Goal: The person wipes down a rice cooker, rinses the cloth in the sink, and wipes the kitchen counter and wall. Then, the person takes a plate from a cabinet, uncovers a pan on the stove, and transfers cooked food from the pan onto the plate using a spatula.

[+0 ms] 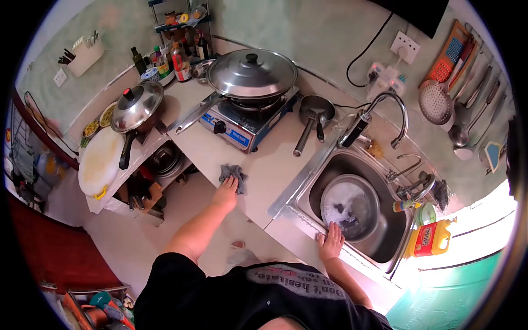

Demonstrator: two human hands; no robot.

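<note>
My left hand (226,193) is on a crumpled dark grey cloth (235,175), pressing it to the countertop (254,204) near the front edge. Its fingers bend over the cloth. At the sink, my right hand (331,242) rests with fingers apart on the front rim, holding nothing. Just beyond its fingertips, a round metal basin (369,192) stands in the steel sink (388,247). White suds (342,197) and something dark, which I cannot make out, are in the basin.
A lidded wok (253,75) sits on a gas stove (232,127), its long handle pointing left. Right of it is a small saucepan (317,110) with utensils inside. A faucet (404,124) arches behind the sink, near a yellow jug (432,238). A lidded pan (137,105) stands left.
</note>
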